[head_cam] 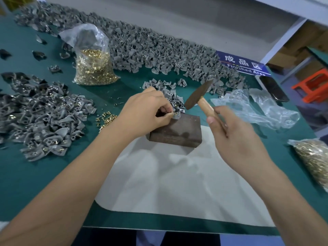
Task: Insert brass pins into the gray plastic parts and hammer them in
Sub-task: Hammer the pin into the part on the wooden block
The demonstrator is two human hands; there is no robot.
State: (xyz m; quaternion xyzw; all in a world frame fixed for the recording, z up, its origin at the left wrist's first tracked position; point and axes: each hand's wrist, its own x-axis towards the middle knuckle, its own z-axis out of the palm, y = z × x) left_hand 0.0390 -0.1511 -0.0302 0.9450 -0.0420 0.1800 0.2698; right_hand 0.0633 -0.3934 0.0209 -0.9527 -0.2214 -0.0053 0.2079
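Observation:
My left hand (145, 112) pinches a gray plastic part (176, 114) with a brass pin in it, held on the far left corner of a dark brown block (179, 130). My right hand (236, 135) grips the wooden handle of a hammer (198, 95). The hammer's rusty head hangs tilted just above and to the right of the part. Loose brass pins (106, 119) lie on the green mat to the left of my left hand. A small heap of gray parts (166, 91) sits behind the block.
A clear bag of brass pins (94, 68) stands at the back left. A long ridge of gray parts (142, 48) runs along the rear. Gray parts carrying pins (42, 118) are piled at the left. Empty plastic bags (257, 105) and another pin bag (314, 158) lie to the right.

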